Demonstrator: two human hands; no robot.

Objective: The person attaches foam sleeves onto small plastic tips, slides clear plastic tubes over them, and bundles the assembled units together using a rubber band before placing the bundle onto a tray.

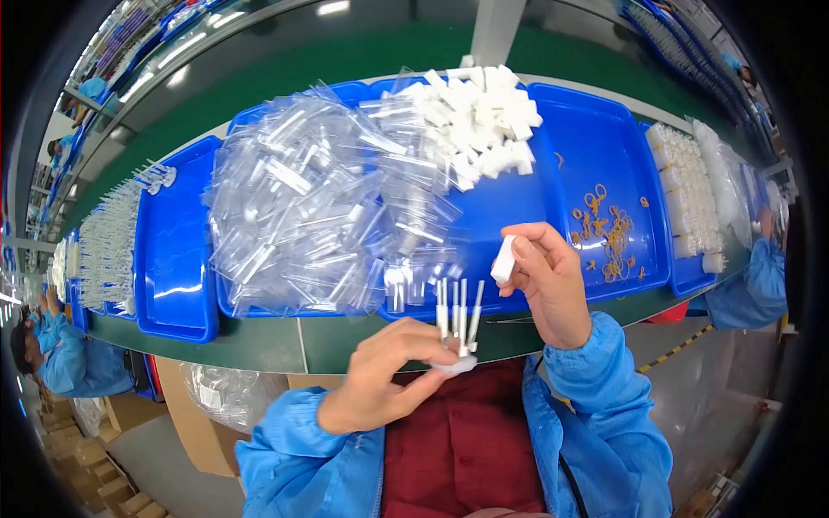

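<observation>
My left hand (386, 373) is closed on the base of a small white part with several upright prongs (460, 321), held just off the bench's near edge. The prongs point up, each with a thicker white lower section. Between the thumb and fingers of my right hand (553, 281) is a small white foam block (504, 259), tilted and apart from the prongs. Beyond my hands lies a pile of similar white blocks (484, 116) in a blue tray. A large heap of clear plastic sleeves (294, 203) spreads to its left.
Yellow-brown rubber bands (609, 233) lie in a blue tray (596, 129) on the right. Another blue tray (175, 250) stands at left, beside rows of white pronged parts (108, 246). Packed white pieces (686, 190) fill the far right. Co-workers in blue sleeves (747, 285) sit at both sides.
</observation>
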